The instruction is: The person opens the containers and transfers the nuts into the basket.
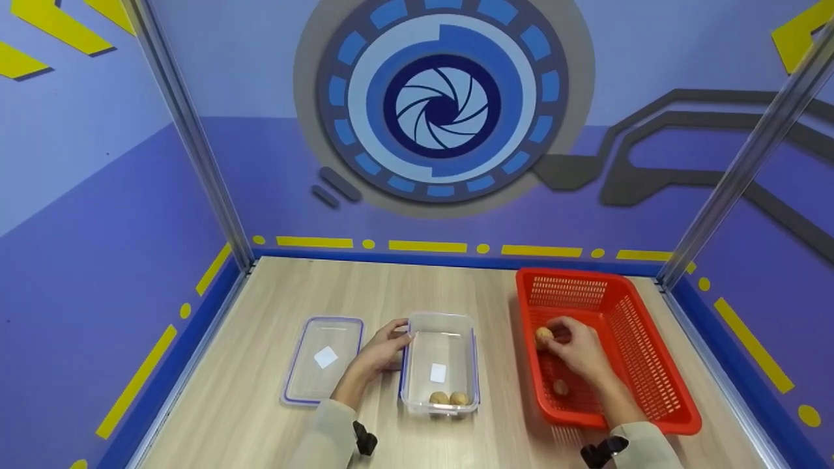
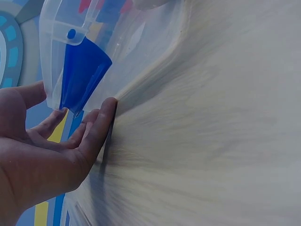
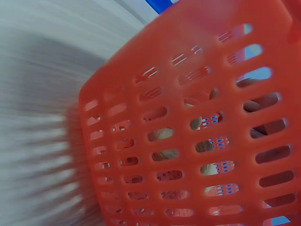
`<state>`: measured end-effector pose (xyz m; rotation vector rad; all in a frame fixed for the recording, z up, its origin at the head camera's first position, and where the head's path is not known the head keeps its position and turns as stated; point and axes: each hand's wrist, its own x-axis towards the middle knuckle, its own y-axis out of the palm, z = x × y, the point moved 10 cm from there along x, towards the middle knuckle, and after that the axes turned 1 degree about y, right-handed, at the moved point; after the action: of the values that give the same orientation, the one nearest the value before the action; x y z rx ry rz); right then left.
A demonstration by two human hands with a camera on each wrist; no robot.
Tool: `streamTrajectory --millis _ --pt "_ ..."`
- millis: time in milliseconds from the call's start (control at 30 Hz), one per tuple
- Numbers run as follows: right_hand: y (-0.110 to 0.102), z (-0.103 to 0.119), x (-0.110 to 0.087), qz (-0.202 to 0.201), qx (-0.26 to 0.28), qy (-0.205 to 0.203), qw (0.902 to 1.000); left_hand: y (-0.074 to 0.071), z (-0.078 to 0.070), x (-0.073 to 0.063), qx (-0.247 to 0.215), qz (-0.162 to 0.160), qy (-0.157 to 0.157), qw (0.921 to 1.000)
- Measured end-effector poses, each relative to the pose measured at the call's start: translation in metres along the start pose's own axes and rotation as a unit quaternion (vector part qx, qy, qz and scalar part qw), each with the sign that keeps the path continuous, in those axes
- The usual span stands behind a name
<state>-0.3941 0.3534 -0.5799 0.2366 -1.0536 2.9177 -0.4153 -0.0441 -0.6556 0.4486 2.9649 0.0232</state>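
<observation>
My left hand (image 1: 380, 352) holds the left side of a clear plastic food container (image 1: 443, 355), its thumb at the rim. In the left wrist view, fingers (image 2: 101, 125) touch the container's outer wall below a blue latch flap (image 2: 83, 73) that hangs down. Two walnuts (image 1: 449, 398) lie at the container's near end. Inside the red basket (image 1: 616, 312), my right hand (image 1: 580, 348) pinches a walnut (image 1: 543, 335) near the left wall. Another walnut (image 1: 560, 387) lies on the basket floor. In the right wrist view, the slotted basket wall (image 3: 188, 141) hides most of that hand.
A clear lid (image 1: 324, 361) with a purple-blue edge lies flat on the wooden table (image 1: 280, 293), left of the container. White labels mark the lid and the container. Printed panels (image 1: 260, 182) and metal posts (image 1: 195, 137) enclose the table at the back and sides.
</observation>
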Motion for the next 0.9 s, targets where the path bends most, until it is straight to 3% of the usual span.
streamTrajectory --millis 567,900 --pt "0.0021 -0.0008 0.0007 0.009 0.0 0.004 1.0 -0.0018 0.0035 -0.0011 0.006 -0.005 -0.014 0.9999" --pt "-0.0004 0.0023 0.0022 -0.006 -0.012 -0.015 0.9998 -0.0017 0.0028 -0.0002 0.01 -0.003 -0.016 0.9998"
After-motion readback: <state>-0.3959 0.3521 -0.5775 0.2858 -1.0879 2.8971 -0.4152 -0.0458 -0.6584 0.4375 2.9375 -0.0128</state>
